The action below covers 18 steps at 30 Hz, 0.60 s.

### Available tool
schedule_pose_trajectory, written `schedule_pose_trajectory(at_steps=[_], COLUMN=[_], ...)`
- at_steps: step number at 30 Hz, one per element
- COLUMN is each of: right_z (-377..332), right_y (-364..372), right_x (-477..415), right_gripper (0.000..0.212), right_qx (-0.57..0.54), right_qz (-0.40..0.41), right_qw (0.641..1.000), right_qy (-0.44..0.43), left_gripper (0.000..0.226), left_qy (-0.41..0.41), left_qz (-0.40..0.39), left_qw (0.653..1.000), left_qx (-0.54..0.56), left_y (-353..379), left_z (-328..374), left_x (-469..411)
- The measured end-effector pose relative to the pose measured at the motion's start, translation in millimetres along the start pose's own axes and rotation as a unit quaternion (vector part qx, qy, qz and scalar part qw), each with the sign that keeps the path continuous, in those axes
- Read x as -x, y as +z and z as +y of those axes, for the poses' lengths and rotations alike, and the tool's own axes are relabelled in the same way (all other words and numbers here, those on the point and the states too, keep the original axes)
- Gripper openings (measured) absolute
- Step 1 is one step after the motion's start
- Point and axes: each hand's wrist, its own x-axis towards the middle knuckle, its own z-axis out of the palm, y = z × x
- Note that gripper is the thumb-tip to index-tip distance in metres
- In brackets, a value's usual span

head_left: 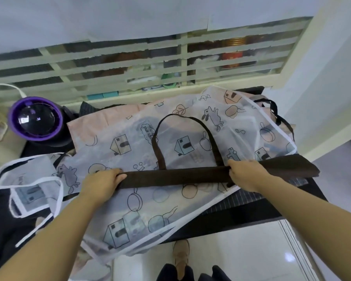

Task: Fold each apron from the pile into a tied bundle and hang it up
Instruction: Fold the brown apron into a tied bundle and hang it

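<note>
Forearms reach in from the lower edge over a dark table (251,220). Left hand (104,183) grips the left end of the brown apron (174,177), fingers curled over its top edge. Right hand (245,175) grips the same apron further right, fingers curled over it; the thumb is hidden, probably beneath the cloth. The brown apron lies folded into a long flat strip running left to right, and its right end extends past the right hand. Its loop (182,122) lies flat, arching away from the person. The strip rests on a sheer printed apron (130,209) spread over the pile. A purple dome (36,118) stands at far left. One shoe (180,252) shows on the floor below.
</note>
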Motion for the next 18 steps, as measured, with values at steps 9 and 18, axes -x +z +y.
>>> schedule_pose_trajectory(at_steps=[9,18], right_z=[-8,6], right_y=[10,15], right_x=[5,-8], right_gripper=[0.011,0.017], right_qx=[0.170,0.010], right_qz=[0.076,0.139], right_qw=[0.982,0.990], right_qy=[-0.013,0.001], left_gripper=[0.034,0.043], left_qy=[-0.101,0.278], left_qz=[0.022,0.181], left_qw=[0.991,0.943], left_qx=[-0.082,-0.017], left_y=[-2,19], left_z=[-8,129], left_x=[-9,-2])
